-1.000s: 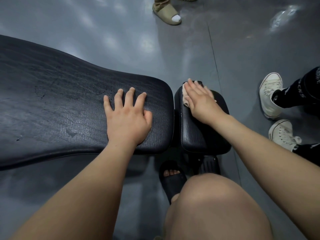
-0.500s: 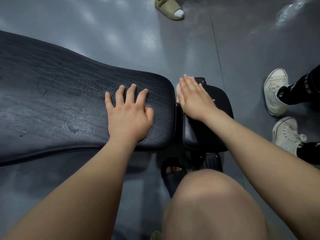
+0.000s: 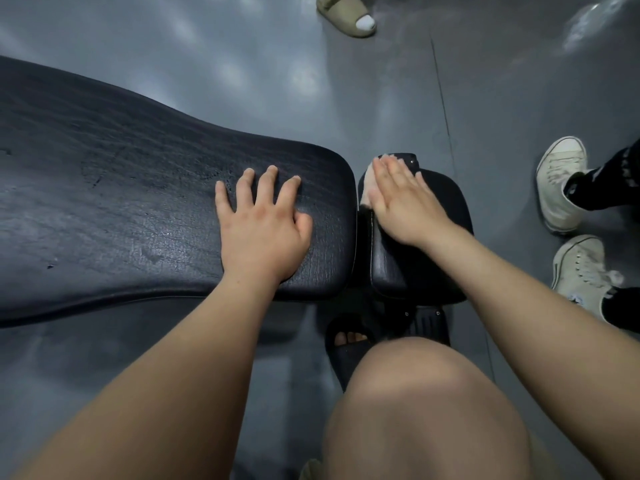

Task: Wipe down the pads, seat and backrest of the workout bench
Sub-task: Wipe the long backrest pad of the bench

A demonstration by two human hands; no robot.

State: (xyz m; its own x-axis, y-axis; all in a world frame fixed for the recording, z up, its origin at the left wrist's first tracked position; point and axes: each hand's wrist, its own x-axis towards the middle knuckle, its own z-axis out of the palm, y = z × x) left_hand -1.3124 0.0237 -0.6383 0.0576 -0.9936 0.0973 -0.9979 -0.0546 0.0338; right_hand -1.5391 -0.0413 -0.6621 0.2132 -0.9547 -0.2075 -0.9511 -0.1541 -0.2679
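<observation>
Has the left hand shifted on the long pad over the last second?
No. The left hand stays flat on the long pad, keeping the same distance from the pad's rounded end.

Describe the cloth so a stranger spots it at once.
Find the long black bench pad under the left hand. On the smaller black pad beyond its rounded end, the right hand presses the cloth flat. It alone is pale pinkish-white against black upholstery.
</observation>
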